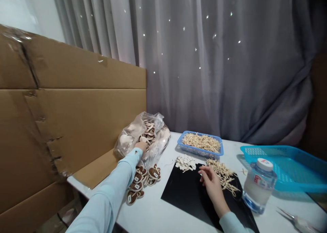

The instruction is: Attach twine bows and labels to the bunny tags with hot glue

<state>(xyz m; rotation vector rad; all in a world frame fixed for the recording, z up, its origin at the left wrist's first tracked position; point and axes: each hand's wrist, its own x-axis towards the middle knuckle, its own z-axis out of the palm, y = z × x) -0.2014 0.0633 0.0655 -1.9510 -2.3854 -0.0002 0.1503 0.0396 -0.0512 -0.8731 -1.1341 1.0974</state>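
1. Head view, lower centre: a small pile of brown pieces [138, 187] with pale cords and white labels lies on the bench [150, 219]; these look done.
2. Centre: the bag [131, 129] gapes, holding many more pieces [150, 129] that look left to do.
3. The left hand [142, 145] is in the bag's mouth; its fingertips are hidden, so I cannot tell whether its grip is closed on a piece.
4. Right of centre: the right hand [211, 183] hangs over the black mat [182, 192], its grip loosely parted, with nothing visible in it.
5. Near its fingers, white tags [185, 162] and loose cords [226, 180] lie heaped, apparently unused; the blue tray [180, 143] behind is full of cords, so much appears left.
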